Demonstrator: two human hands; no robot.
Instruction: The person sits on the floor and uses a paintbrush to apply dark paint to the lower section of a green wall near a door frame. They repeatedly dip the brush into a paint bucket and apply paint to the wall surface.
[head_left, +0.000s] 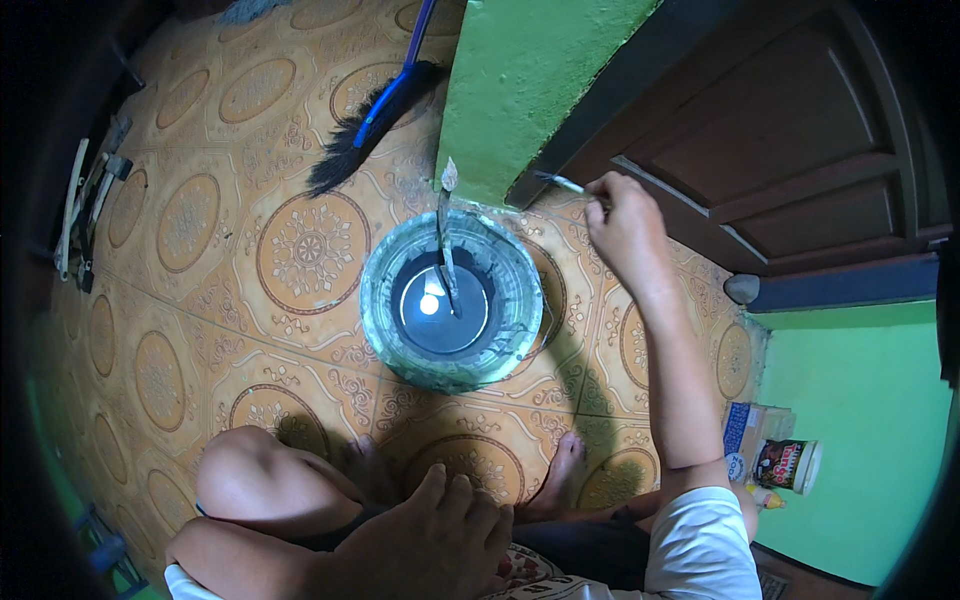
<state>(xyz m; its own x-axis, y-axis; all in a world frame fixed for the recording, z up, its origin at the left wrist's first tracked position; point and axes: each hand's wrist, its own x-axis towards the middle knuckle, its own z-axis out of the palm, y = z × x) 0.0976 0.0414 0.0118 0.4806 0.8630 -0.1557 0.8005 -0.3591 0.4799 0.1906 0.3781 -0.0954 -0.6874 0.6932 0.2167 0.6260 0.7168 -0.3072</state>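
My right hand (628, 225) grips the pale handle of a small paintbrush (564, 182). Its dark bristles are beside the lower end of the dark door frame (559, 142); whether they touch it I cannot tell. In front of my feet stands a paint-smeared bucket (382, 330) with dark bluish-grey liquid (457, 330) inside, reflecting a light. A paint-coated stick (445, 225) leans in the bucket, its upper end above the rim by the green wall corner (495, 112). My left hand (442, 525) hangs over my lap, palm down, holding nothing, its fingers slightly apart.
A broom (375, 112) with black bristles lies on the patterned tile floor (187, 300). The brown panelled door (765, 142) is at right, with a stone (742, 288) near its frame. A labelled tub (784, 465) and a cardboard box (750, 427) stand by the right wall.
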